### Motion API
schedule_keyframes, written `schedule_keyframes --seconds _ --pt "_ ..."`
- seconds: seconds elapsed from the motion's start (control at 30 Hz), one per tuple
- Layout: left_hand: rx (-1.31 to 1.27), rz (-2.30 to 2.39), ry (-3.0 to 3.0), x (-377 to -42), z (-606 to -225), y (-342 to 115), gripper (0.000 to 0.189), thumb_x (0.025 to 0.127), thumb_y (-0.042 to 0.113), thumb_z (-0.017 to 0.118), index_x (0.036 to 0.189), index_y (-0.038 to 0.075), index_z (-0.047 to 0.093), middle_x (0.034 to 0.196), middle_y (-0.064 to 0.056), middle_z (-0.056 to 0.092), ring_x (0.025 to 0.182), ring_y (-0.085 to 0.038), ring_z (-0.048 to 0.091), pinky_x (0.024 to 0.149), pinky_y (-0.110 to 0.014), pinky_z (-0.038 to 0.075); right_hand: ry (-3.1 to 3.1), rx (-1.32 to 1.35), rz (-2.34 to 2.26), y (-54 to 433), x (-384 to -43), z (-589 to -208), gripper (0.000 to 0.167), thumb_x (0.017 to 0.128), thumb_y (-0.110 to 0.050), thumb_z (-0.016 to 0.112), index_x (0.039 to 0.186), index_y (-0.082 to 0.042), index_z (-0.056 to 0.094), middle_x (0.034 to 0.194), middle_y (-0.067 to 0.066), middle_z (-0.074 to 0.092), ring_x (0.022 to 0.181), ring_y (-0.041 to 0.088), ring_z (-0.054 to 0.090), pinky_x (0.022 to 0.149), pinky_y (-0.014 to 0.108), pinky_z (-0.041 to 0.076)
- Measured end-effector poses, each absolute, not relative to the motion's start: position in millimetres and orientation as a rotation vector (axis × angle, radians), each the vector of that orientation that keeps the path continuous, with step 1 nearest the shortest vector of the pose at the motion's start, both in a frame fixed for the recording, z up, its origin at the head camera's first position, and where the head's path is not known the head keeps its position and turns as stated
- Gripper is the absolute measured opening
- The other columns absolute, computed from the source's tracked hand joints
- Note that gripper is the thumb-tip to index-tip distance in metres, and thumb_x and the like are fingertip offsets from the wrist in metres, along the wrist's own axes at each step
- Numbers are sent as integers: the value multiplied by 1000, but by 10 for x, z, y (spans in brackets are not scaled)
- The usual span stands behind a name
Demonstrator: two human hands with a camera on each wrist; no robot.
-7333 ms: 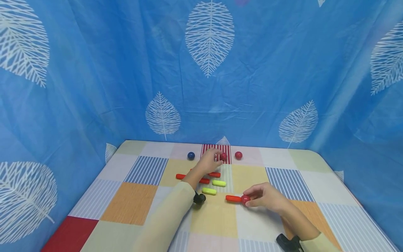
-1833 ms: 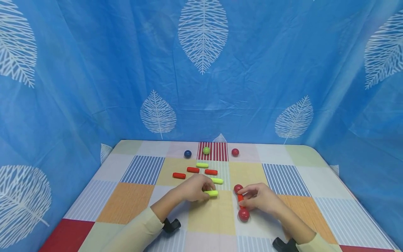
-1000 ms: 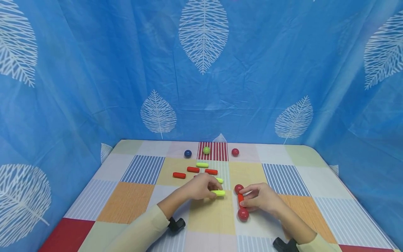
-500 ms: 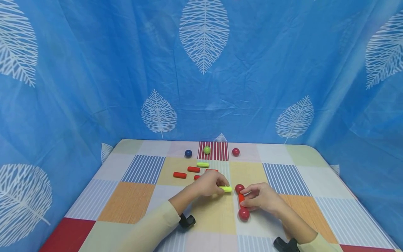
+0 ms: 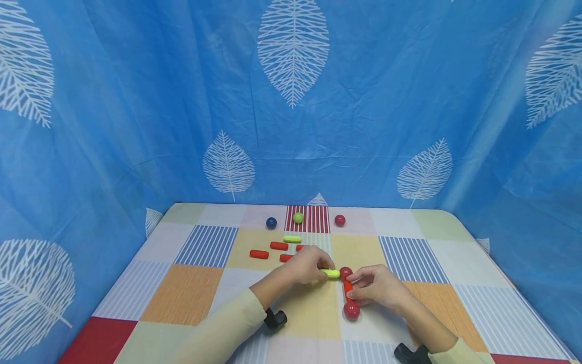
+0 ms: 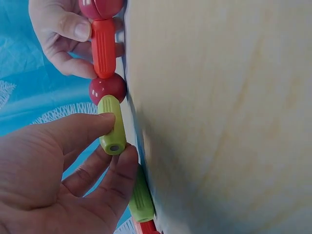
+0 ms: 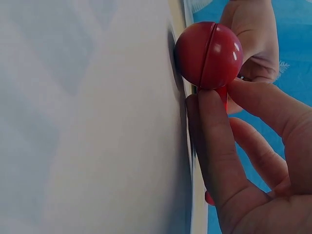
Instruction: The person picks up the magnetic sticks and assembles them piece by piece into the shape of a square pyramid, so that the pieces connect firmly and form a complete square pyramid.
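Note:
My left hand (image 5: 306, 265) pinches a short yellow-green rod (image 5: 333, 273) between thumb and fingers. The rod's far end meets a red ball (image 6: 107, 88) in the left wrist view, and its near end shows a grey metal-like disc. My right hand (image 5: 382, 286) holds a red rod (image 5: 348, 289) between thumb and fingers. That rod joins the far red ball to a nearer red ball (image 5: 351, 310), making a dumbbell shape low over the tablecloth. In the right wrist view the nearer ball (image 7: 208, 55) shows a seam, and the fingers mostly cover the red rod.
At the back stand a blue ball (image 5: 271, 223), a green ball (image 5: 297, 218) and another red ball (image 5: 339, 220). Several red rods (image 5: 259, 254) and a yellow-green rod (image 5: 292, 239) lie left of centre. Another yellow-green rod (image 6: 141, 197) lies behind my left fingers. A blue curtain (image 5: 364, 126) surrounds the table.
Seven seconds ago the red rod bore one ball and my left hand reached a ball at the back. Lately my left hand has carried the yellow-green rod rightward to the far ball; my right hand stayed.

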State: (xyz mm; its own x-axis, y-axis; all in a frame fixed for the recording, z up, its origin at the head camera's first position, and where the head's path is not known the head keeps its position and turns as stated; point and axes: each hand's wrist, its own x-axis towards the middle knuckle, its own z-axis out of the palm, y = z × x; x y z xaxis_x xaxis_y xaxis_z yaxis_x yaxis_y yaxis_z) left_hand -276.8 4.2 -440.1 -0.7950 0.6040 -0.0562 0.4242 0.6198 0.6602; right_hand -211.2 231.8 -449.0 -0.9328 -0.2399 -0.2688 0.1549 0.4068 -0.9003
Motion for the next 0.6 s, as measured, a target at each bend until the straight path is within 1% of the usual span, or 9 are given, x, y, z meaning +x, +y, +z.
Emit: schedule_keyframes --seconds 0.2,0.33,0.47,0.6 --pt "783 935 2580 -2746 -4375 61 21 87 5 80 106 13 81 92 5 75 79 -8 59 76 -19 54 2316 -58 -1539 2310 -2103 -4484 38 80 -3 84 115 4 71 91 13 70 76 25 75 72 39 64" --pt "767 917 2582 -2739 -4368 61 22 87 7 80 107 14 81 94 5 75 80 -7 60 78 -19 55 2316 -57 -1533 2313 -2099 -4483 37 81 -3 83 116 4 71 92 13 70 76 25 75 73 39 64" --pt "785 903 2575 -2777 -4332 56 24 87 11 81 111 12 79 96 4 75 82 -7 62 78 -20 56 2311 -67 -1534 2318 -2101 -4484 37 82 -3 83 116 4 71 93 13 70 77 25 75 73 39 64" --pt "824 910 2608 -2895 -4273 68 25 91 17 79 115 11 77 95 3 74 84 -6 63 77 -19 55 2311 -64 -1530 2316 -2108 -4484 37 82 -3 83 116 4 70 93 13 70 78 25 75 73 39 64"
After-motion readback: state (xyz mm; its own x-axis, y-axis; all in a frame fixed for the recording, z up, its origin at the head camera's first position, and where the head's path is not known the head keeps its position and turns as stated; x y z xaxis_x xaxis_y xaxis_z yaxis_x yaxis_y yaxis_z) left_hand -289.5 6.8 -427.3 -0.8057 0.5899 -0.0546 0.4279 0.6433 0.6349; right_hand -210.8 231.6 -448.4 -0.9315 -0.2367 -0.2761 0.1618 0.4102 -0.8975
